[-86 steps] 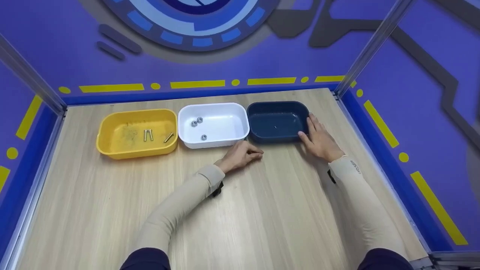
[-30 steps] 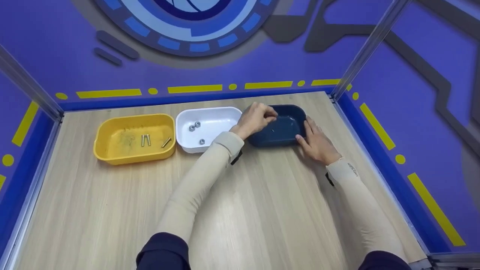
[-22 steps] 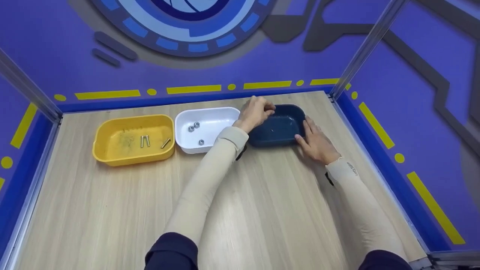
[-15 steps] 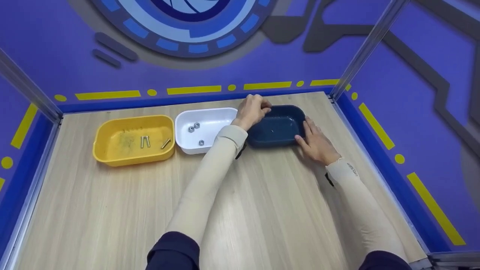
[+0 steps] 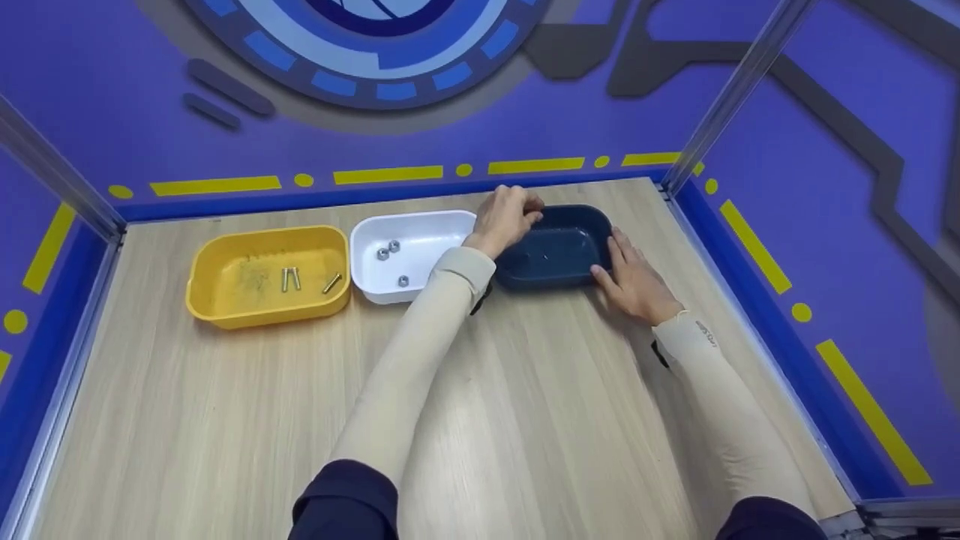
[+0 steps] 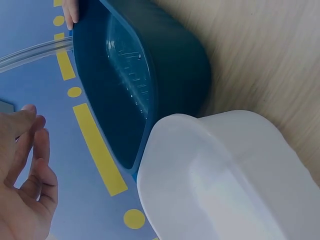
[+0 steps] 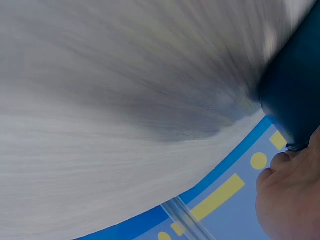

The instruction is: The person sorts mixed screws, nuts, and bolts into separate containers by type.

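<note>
Pale wood-grain table (image 5: 525,420), enclosed by purple walls (image 5: 135,97) with yellow dashes and a blue border strip; along its far edge, in a row: yellow tub (image 5: 225,311) holding bolts (image 5: 291,279), white tub (image 5: 435,232) holding three nuts (image 5: 387,250), dark blue tub (image 5: 555,251) touching the white one. Left hand (image 5: 506,217), fingers curled, at the blue tub's far left corner; whether it pinches the rim I cannot tell. Right hand (image 5: 637,281), fingers straight and together, lies flat against the tub's right wall.
</note>
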Demonstrator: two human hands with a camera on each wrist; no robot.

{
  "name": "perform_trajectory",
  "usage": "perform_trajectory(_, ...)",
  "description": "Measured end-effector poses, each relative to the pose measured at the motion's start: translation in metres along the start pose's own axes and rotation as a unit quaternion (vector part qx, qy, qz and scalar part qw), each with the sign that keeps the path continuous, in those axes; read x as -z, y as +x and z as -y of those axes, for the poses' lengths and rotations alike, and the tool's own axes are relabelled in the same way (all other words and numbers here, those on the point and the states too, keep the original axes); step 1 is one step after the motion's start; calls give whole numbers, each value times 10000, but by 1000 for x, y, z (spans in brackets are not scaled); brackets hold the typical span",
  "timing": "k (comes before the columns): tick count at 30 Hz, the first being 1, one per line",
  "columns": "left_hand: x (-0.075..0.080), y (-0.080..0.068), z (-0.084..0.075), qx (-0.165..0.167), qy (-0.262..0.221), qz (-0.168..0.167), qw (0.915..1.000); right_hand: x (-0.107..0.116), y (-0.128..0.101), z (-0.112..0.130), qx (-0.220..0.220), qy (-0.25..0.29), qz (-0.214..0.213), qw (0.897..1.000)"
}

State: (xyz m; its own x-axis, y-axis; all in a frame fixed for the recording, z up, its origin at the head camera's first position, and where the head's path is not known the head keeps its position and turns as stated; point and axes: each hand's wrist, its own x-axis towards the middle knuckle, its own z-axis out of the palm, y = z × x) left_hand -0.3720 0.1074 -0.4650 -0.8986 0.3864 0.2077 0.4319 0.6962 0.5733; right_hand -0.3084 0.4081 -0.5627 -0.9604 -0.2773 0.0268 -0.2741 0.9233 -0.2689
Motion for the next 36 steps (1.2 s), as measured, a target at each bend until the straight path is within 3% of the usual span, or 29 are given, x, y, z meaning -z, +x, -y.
perform_trajectory(16, 10, -16, 17, -66, 89, 238, 9997, -3, 12, 5, 235, -5, 1, 9997)
perform_trajectory(24, 20, -27, 25, -278, 53, 226, 9993, 8, 17, 0, -8, -72, 317, 9995)
perform_trajectory(30, 32, -38, 41, -220, 175, 306, 9991, 23, 22, 3, -75, -30, 600, 9982)
perform_trajectory(36, 50, -54, 60, -172, 369, 264, 9988, 33, 24, 15, 170, 19, 277, 9995)
